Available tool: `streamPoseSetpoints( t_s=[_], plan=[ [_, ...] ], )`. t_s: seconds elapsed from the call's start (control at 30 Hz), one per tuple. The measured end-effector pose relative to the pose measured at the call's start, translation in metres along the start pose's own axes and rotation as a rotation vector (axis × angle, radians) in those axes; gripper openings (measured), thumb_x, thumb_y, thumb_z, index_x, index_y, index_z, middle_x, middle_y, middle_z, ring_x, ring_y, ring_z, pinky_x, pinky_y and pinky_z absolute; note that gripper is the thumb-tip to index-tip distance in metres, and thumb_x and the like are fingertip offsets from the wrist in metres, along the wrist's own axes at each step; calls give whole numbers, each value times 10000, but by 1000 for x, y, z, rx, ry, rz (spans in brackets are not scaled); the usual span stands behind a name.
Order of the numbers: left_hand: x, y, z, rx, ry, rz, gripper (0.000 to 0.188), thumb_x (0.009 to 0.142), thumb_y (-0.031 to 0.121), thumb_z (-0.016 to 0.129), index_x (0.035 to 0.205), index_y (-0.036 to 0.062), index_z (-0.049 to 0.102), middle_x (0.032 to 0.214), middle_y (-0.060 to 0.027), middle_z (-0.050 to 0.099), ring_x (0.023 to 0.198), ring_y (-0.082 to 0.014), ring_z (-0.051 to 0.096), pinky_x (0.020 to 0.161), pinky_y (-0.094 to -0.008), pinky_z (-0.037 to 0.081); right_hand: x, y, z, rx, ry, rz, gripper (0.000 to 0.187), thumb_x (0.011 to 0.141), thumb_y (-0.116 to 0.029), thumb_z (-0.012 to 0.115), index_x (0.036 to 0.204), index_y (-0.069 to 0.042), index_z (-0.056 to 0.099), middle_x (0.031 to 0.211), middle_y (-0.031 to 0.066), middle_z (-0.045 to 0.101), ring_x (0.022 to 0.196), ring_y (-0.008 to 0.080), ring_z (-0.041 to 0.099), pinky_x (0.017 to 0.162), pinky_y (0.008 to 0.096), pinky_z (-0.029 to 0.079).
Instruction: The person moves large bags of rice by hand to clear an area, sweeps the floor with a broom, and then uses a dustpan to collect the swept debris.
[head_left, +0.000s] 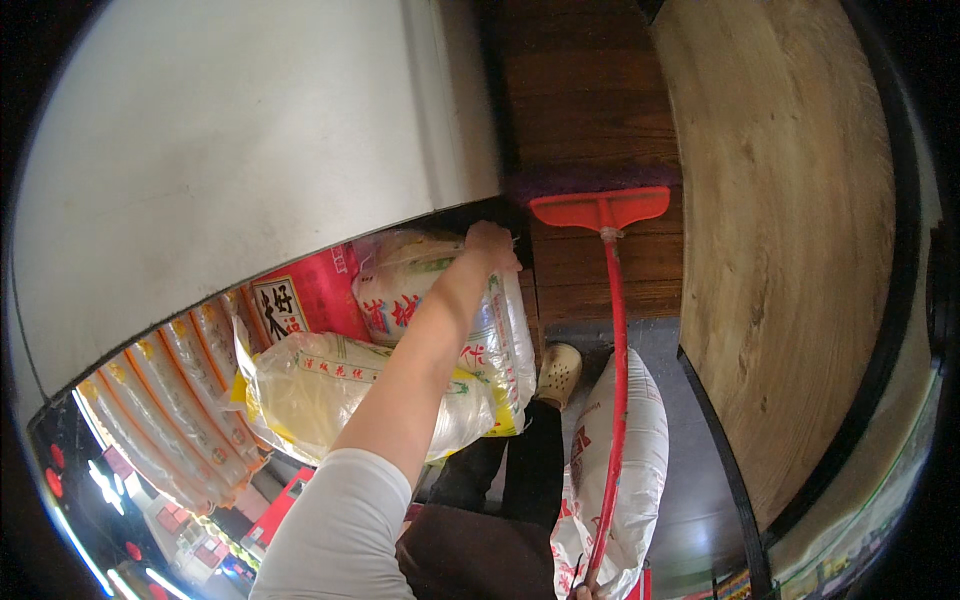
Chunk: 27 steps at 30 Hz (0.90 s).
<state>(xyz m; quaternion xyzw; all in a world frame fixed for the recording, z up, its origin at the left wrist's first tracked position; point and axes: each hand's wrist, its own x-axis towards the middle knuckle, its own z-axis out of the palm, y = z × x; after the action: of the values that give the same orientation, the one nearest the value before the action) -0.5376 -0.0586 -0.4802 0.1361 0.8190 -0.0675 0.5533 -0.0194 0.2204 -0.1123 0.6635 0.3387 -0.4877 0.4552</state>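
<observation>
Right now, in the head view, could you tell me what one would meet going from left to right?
Striped bags → red bag → left hand on a clear sack → red broom → white sack → wooden panel.

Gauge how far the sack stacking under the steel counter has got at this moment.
Done: several sacks already sit stacked under the grey steel counter. In hand: the left hand grips the top of an upright clear plastic sack. Left: a white woven sack stands on the floor beside the red broom.
</observation>
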Motion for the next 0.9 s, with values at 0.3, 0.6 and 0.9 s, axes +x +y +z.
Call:
streamPoseSetpoints(
  t_s=[0.3,0.6,0.9],
  plan=[
    [46,-129,74,-952,-27,-57,797,708,732,471,1178,93,553,1239,-96,500,1143,-236,439,990,-329,304,9,-22,4,-53,18,-72,495,835,-362,598,1213,-89,429,737,25,548,540,134,465,478,281,362],
    [33,-134,65,-900,49,89,733,837,628,357,1371,131,298,1428,-96,259,1310,-253,242,1081,-335,170,15,-32,12,-80,31,-115,466,836,-357,598,1186,-89,447,729,23,542,540,133,462,477,281,360],
    [-43,-65,37,-514,122,-173,854,851,650,96,1153,-13,541,1244,-213,471,1183,-331,429,1017,-382,300,7,-40,38,-85,65,-155,437,837,-352,599,1159,-89,464,721,21,537,541,131,459,477,282,358]
  ],
)
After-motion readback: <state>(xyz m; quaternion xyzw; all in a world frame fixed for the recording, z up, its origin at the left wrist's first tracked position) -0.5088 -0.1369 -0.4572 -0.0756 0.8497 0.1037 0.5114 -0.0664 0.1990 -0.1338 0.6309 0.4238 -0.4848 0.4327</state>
